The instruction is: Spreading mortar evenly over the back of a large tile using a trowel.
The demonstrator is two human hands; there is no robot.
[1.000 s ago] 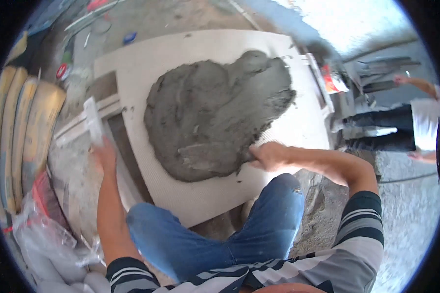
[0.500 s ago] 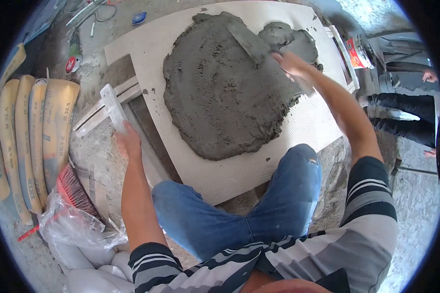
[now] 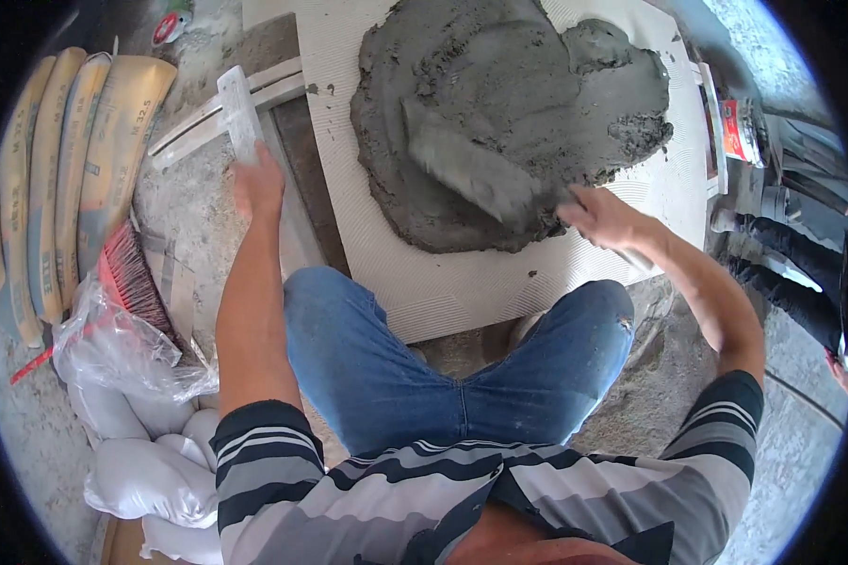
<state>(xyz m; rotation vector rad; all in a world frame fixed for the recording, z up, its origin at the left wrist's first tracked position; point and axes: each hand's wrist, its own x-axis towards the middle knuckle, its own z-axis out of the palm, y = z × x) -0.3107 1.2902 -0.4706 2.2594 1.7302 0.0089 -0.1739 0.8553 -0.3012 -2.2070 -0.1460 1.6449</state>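
My right hand grips a trowel by its handle, and its blurred, mortar-coated blade lies in the grey wet mortar. The mortar is spread in a broad, uneven patch on a pale, finely ridged board or tile just beyond my jeans-clad knees. My left hand is closed around a long pale straightedge beside the board's left side, near a crossing slotted bar.
Stacked cement bags, a red-bristled broom, white sacks and plastic wrap lie at left. A small green tool lies top left. At right are a bucket and another person's dark-trousered legs.
My right hand and trowel have moved from the upper right of the mortar down toward its near edge since half a second ago. The whole scene sits higher in the picture.
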